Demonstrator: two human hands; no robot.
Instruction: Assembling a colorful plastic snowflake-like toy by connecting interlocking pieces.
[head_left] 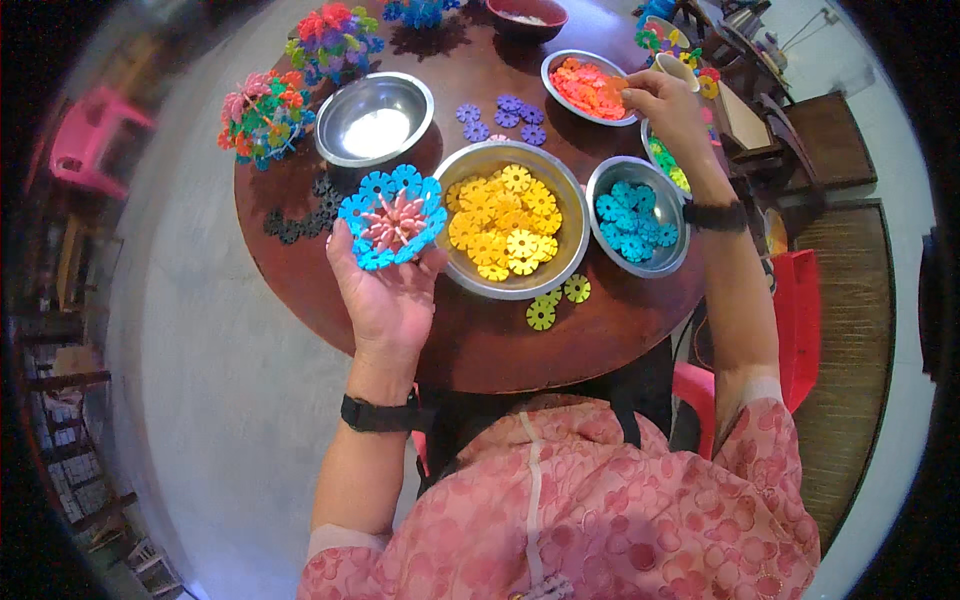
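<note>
My left hand (385, 290) holds up a flower-like build (377, 258) of blue notched plastic discs with a pink spiky centre. Its fingers curl around the underside, partly hidden by it. At the far right, my right hand (665, 105) reaches over a metal bowl (546, 88) of orange-red notched discs (585, 92). Its thumb and fingers pinch an orange disc (617, 86) near the bowl's right rim. Between my arms stands a larger metal bowl (515, 292) of yellow discs (500, 215). Right of it is a metal bowl (655, 270) with teal discs (632, 220).
An empty metal bowl (425, 95) stands at the left, beside finished colourful builds (265, 118). Loose black discs (290, 225), purple discs (508, 112) and lime discs (541, 314) lie on the round brown table (480, 360). A dark red bowl (527, 30) sits at the back.
</note>
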